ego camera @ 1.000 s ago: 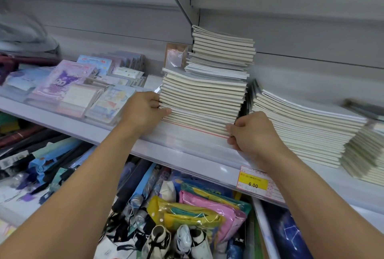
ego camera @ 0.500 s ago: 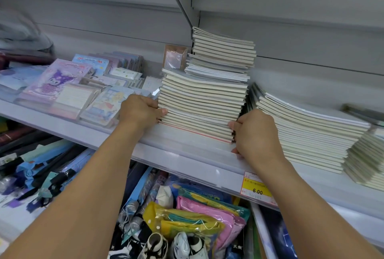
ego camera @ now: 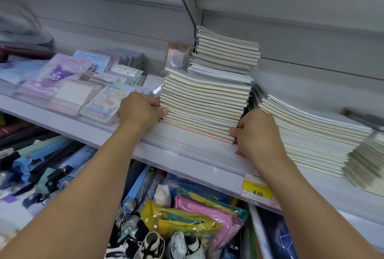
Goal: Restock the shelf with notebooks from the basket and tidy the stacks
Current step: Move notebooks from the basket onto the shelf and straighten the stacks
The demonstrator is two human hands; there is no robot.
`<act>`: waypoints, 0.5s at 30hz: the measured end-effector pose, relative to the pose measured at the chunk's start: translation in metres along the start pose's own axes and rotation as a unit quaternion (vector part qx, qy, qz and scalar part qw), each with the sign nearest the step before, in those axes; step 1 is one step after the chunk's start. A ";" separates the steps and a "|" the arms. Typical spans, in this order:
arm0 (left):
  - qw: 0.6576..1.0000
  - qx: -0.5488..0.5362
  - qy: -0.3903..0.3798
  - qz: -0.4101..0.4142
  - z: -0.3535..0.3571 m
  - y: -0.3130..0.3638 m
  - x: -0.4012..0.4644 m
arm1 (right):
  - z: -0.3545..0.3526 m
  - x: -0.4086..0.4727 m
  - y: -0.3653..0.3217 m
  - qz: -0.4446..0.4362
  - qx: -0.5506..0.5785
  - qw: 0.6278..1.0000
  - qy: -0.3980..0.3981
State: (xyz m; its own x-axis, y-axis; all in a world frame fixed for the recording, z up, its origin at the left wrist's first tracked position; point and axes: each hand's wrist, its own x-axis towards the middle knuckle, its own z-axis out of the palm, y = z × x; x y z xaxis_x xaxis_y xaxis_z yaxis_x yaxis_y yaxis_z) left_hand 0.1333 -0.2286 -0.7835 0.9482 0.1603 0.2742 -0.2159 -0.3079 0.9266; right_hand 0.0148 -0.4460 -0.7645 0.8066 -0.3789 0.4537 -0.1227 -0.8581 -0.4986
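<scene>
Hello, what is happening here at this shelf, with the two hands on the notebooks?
A person is tidying notebooks on a shop shelf. The left hand grips the left side of the tall middle stack near its base, and the right hand holds its lower right corner. A smaller pile sits on top, set back and uneven. A lower stack lies just right of the hands. No basket is in view.

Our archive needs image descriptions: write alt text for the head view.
Both hands grip the lower sides of a tall notebook stack on a shop shelf, left hand and right hand. A lower stack sits right; a 6.00 price tag hangs below.
</scene>
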 end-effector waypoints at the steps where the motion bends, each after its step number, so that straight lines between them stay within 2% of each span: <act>1: 1.000 0.000 0.002 -0.002 0.000 0.001 -0.001 | 0.002 0.000 0.000 -0.010 -0.032 0.999 0.015; 3: 1.000 0.002 0.008 0.004 -0.001 0.004 -0.005 | 0.003 -0.002 0.000 -0.021 -0.073 0.997 0.022; 5: 0.999 0.029 0.000 0.020 -0.003 0.007 -0.011 | -0.003 -0.002 0.000 -0.026 -0.081 0.996 -0.009; 8: 0.995 0.077 -0.064 0.022 -0.010 0.013 -0.014 | -0.011 -0.005 -0.003 -0.022 -0.097 0.994 -0.054; 11: 0.992 0.090 -0.087 0.009 -0.012 0.015 -0.011 | -0.012 -0.009 0.000 -0.023 -0.117 0.993 -0.025; 15: 0.959 0.266 -0.090 0.041 -0.004 0.022 -0.005 | -0.012 -0.008 0.003 -0.015 -0.148 0.988 -0.030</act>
State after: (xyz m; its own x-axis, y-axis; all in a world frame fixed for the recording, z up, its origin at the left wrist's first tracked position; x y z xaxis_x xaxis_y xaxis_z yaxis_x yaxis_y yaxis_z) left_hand 0.1233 -0.2323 -0.7632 0.9685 -0.0351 0.2465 -0.1873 -0.7551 0.6283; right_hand 0.0012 -0.4499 -0.7607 0.8446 -0.3379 0.4153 -0.2542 -0.9358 -0.2442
